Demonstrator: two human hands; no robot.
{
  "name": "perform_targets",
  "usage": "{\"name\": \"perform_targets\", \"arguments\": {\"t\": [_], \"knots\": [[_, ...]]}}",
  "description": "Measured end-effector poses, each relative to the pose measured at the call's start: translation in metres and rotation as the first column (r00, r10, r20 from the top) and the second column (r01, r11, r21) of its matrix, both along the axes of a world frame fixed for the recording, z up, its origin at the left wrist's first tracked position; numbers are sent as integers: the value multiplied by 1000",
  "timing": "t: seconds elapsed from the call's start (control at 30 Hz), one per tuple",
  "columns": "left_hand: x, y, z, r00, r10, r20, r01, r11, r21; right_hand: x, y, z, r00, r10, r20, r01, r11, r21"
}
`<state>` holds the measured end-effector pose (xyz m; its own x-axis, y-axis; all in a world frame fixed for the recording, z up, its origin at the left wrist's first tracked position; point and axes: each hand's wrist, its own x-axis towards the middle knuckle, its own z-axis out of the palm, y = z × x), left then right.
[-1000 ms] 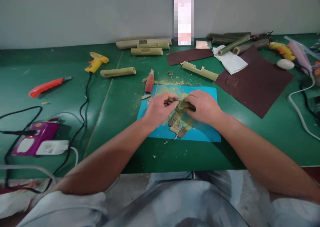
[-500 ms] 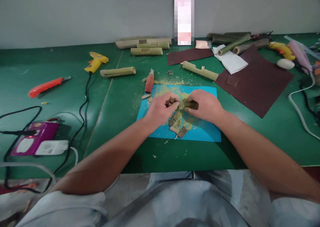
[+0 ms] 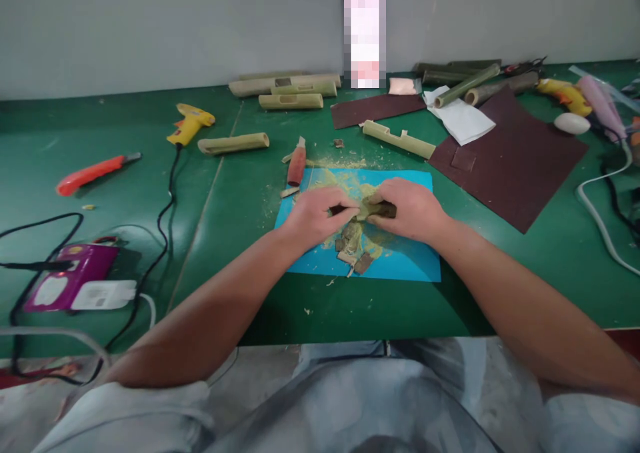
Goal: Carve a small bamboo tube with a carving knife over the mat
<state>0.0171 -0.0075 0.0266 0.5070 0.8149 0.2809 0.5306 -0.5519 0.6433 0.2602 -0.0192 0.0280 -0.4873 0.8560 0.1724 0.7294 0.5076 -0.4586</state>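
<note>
Both of my hands meet over a blue sheet (image 3: pixel 420 260) strewn with yellowish dust. My right hand (image 3: pixel 407 206) is closed around a short piece of bamboo (image 3: pixel 385 210), dark at its right end and pale green in the middle. The fingers of my left hand (image 3: pixel 320 214) are pinched at the piece's left side; a dark patch shows under them, and whether it is more of the piece or a scrap is unclear. Just below lie small brown sandpaper scraps (image 3: pixel 363 263) amid shavings. A red-handled knife (image 3: pixel 297 165) rests at the sheet's upper left corner.
Bamboo tubes (image 3: pixel 291 101) with cut openings lie toward the wall, and another notched tube (image 3: pixel 399 140) lies nearer. Brown sandpaper sheets (image 3: pixel 520 166) spread at right. At left are a yellow glue gun (image 3: pixel 191 123), an orange cutter (image 3: pixel 95 174), a purple power box (image 3: pixel 75 273) and loose cords.
My left fingers have straightened a little from a tighter curl, at nearly the same spot. My right hand keeps its grip on the bamboo. The view has shifted slightly.
</note>
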Motion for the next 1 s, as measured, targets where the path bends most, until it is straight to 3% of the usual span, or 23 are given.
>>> {"name": "perform_targets", "arguments": {"t": [0.1, 0.27, 0.4, 0.57, 0.67, 0.83, 1.0], "knots": [[1, 0, 0, 1000, 0, 2, 0, 1000, 8, 2, 1, 1, 1000, 7, 2, -7, 999, -38], [2, -4, 1, 992, -119, -35, 119, 993, -6, 5, 3, 5, 997, 71, 12, -70, 994, -83], [2, -5, -2, 998, -69, 4, 69, 996, 51, 6, 5, 6, 995, 92, 22, -91, 993, -73], [3, -7, -3, 990, -141, -21, 141, 989, 31, 5, 6, 6, 996, 89, 18, -87, 993, -75], [3, -8, -2, 996, -83, -12, 83, 993, 79, 4, 6, 7, 996, 74, 45, -71, 995, -73], [1, -6, -3, 982, -180, -52, 184, 980, 79, 4, 5, 7, 996, 85, 21, -83, 993, -78], [0, -5, -6, 987, -156, -44, 161, 971, 174, 5, 6, 4, 997, 67, 28, -65, 996, -67]]}}
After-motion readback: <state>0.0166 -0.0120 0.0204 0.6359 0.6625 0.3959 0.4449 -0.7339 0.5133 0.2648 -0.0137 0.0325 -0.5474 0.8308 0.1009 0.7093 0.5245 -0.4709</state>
